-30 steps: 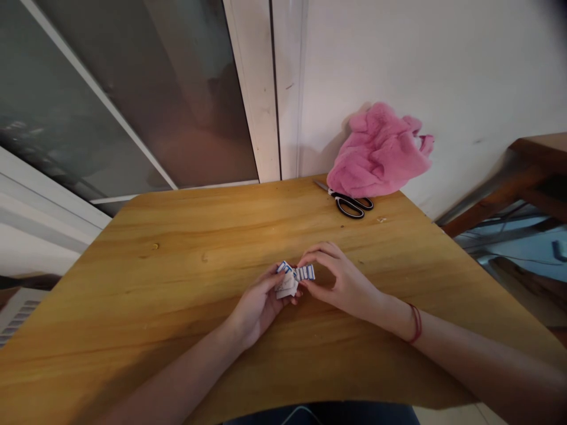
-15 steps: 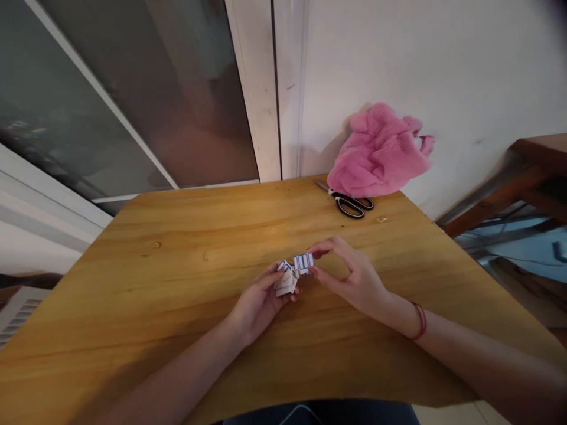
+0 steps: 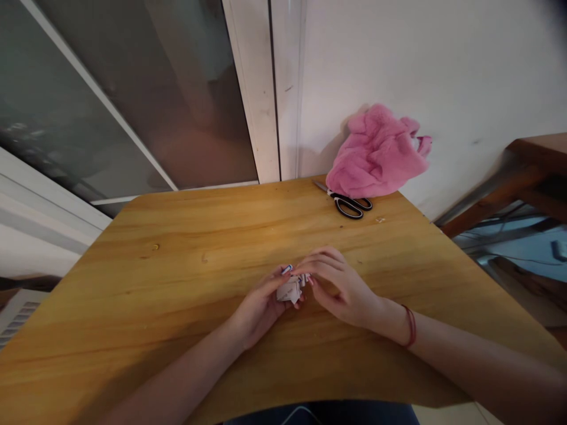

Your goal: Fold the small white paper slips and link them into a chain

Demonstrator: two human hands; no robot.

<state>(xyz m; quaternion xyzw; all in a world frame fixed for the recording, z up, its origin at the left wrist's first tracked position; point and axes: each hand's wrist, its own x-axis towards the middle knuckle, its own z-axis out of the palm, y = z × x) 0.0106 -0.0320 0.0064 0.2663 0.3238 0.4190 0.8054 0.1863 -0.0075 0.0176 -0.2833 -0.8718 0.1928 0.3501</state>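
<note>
A small piece of folded paper (image 3: 289, 290), white with blue-lined parts and some dark print, is held just above the table's front middle. My left hand (image 3: 261, 307) grips it from the left, thumb on top and fingers beneath. From the right, my right hand (image 3: 343, 290) is closed on the paper's right end, with thumb and fingertips pinching it. Those fingers partly cover the blue-lined part, so its folds cannot be made out. A red cord bracelet circles my right wrist.
Scissors (image 3: 349, 205) with black handles lie at the back right of the wooden table (image 3: 177, 283), partly under a pink fluffy cloth (image 3: 376, 153) against the wall. Small scraps dot the tabletop. A glass sliding door (image 3: 195, 88) stands behind it.
My right hand has moved left and its fingers now reach over the paper. The blue-lined part that stuck out to the right is now mostly covered or tucked in.
</note>
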